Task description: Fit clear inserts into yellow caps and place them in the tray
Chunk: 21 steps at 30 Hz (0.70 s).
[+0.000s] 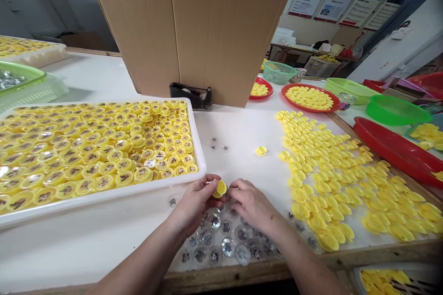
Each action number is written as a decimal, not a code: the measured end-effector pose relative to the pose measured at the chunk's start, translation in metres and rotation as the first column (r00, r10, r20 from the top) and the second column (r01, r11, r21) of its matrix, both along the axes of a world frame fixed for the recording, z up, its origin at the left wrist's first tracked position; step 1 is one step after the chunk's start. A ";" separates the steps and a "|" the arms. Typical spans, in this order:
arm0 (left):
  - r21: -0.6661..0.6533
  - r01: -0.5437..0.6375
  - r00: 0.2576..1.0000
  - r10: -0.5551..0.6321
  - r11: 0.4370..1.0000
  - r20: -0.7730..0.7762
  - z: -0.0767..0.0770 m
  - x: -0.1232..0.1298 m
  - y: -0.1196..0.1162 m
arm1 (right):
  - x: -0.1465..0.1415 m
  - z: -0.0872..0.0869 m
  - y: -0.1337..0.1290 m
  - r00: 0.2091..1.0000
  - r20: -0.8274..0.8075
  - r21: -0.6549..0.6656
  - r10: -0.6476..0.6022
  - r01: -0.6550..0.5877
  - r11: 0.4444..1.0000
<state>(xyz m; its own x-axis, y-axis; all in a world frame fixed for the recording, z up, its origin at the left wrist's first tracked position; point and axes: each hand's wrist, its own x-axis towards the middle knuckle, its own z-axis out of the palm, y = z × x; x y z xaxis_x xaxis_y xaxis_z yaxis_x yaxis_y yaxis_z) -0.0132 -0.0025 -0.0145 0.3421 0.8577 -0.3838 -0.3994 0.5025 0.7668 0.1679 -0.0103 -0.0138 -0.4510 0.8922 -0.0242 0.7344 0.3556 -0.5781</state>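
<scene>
My left hand (199,200) pinches a small round yellow plastic cup (220,188) between thumb and fingers, its hollow side toward me. Close beside it on the right, my right hand (249,203) has its fingers curled together low over the clear discs; what they hold, if anything, is hidden. Under and in front of both hands lie many clear round discs with small dark pictures (226,245). One more clear disc (173,201) lies left of my left wrist. A single yellow cup (261,150) sits apart beyond my hands.
On the left, a white tray (199,176) holds rows of yellow cups with picture discs. Loose yellow pieces (321,175) spread over the right side. Behind stand a tall cardboard box (207,32) and a black tape dispenser (191,96). Red plates (337,103) and green baskets (398,109) line the right.
</scene>
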 end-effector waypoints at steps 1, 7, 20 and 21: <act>0.004 -0.009 1.000 0.009 1.000 0.004 0.000 0.000 0.000 | -0.001 -0.002 0.000 1.000 -0.006 -0.003 -0.008 0.008 1.000; -0.097 -0.062 0.996 0.068 0.993 0.063 -0.001 0.003 -0.001 | 0.009 0.002 -0.004 0.986 -0.121 -0.056 -0.113 0.107 0.993; -0.154 0.032 0.995 -0.017 0.988 0.101 -0.003 0.007 -0.005 | 0.021 0.003 -0.014 0.854 -0.362 -0.443 -0.374 0.195 0.875; -0.155 0.030 0.995 -0.015 0.988 0.098 -0.002 0.008 -0.005 | 0.020 0.003 -0.013 0.860 -0.352 -0.444 -0.368 0.193 0.875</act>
<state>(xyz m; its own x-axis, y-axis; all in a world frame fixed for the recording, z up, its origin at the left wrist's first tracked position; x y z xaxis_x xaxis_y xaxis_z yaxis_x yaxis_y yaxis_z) -0.0056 -0.0075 -0.0170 0.4023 0.7818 -0.4765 -0.4545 0.6223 0.6373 0.1878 -0.0232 -0.0105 -0.2272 0.9394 -0.2568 0.4278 -0.1407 -0.8929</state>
